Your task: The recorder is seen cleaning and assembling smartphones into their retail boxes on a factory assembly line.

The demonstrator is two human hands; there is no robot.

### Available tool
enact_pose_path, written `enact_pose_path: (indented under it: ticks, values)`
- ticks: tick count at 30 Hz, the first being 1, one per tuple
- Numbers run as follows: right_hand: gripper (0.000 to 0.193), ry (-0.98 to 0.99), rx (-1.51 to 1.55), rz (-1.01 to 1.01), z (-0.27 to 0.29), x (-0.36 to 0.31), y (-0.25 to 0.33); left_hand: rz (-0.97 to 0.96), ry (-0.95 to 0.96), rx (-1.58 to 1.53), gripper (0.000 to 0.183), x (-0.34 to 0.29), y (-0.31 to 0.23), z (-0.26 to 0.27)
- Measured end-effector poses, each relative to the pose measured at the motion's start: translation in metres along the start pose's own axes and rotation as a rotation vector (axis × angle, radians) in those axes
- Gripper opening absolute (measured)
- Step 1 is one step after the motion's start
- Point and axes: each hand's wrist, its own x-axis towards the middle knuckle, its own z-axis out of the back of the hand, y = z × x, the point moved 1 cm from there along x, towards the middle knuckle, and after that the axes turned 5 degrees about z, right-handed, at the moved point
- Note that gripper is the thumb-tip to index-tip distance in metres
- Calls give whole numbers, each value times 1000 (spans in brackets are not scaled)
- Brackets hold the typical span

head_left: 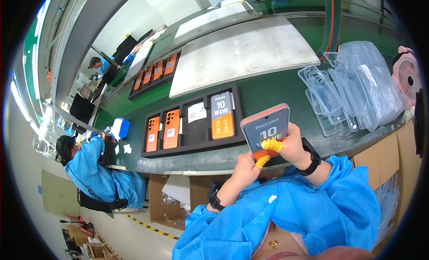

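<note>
Upright and slightly tilted, an orange-edged smartphone (267,123) with a printed film on its front is held close before me. My left hand (247,167) closes around its lower left corner. Along its lower right side, my right hand (292,145) grips it. Yellow finger cots cover both thumbs, which press on the phone's front. Left of my hands lies a black foam tray (202,134). Two orange phones (170,129) lie back up in its left slots, a white label (196,112) shows in another, and a phone with a printed front (222,116) fills the right slot.
Clear phone cases (324,99) and a bagged stack (371,76) lie to the right, beside a pink fan (407,76). Beyond the tray are a white board (241,50) and a second tray of orange phones (158,69). A co-worker (100,170) sits at left.
</note>
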Motion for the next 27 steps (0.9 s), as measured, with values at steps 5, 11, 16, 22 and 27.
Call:
enact_pose_path:
  ticks: [5,11,16,22,27]
  values:
    - [46,50,-577,266,15,13,16,-66,-312,242,23,-8,15,36]
    - [42,-440,-1815,327,122,24,27,175,-393,-188,31,-17,65,184]
    - [30,-307,-1894,117,156,22,14,666,-164,-81,37,-11,91,236]
    - [22,61,-1542,362,105,16,46,671,-576,1270,46,23,35,201]
    - [24,637,-1303,12,95,-24,6,779,-733,1075,50,-12,88,247]
